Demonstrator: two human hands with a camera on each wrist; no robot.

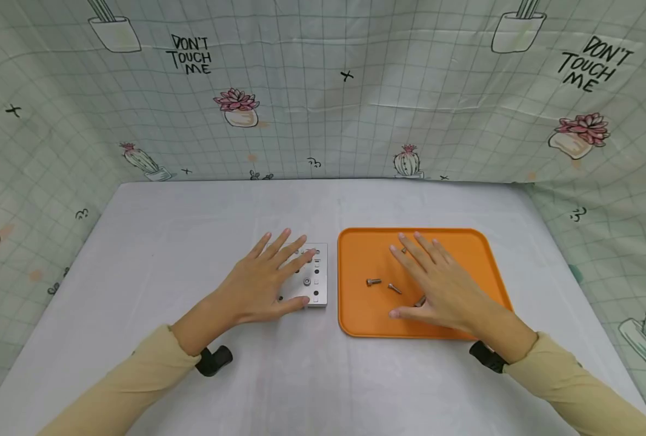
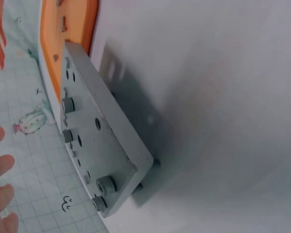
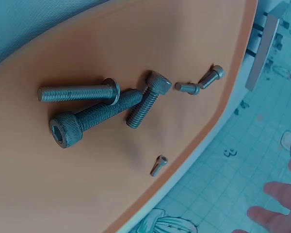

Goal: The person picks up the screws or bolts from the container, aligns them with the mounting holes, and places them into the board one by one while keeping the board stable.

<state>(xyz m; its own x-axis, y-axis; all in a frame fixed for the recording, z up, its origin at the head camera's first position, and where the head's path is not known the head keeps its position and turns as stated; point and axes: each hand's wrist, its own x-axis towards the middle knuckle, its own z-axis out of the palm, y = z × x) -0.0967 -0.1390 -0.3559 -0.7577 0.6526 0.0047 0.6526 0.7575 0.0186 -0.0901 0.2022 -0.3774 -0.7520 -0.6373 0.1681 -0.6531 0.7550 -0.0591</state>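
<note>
My left hand (image 1: 265,281) hovers with spread fingers over a silver metal plate (image 1: 322,290), partly hiding it. In the left wrist view the plate (image 2: 89,131) has several holes and several socket-head bolts standing in it, such as a thick bolt (image 2: 105,184) near one corner. Bolt ends poke out below its underside. To the right, my right hand (image 1: 448,290), fingers spread, is over an orange tray (image 1: 356,315). Loose bolts lie on the tray: a large socket-head bolt (image 3: 68,131), a round-head bolt (image 3: 77,93), a shorter bolt (image 3: 157,83) and smaller ones. Neither hand holds anything.
A white cloth (image 1: 192,242) covers the table. Behind it and at the sides hangs a checked curtain (image 1: 312,109) printed with cacti and lettering. A black wrist camera (image 1: 214,361) sits at the left wrist, another black camera (image 1: 488,356) at the right.
</note>
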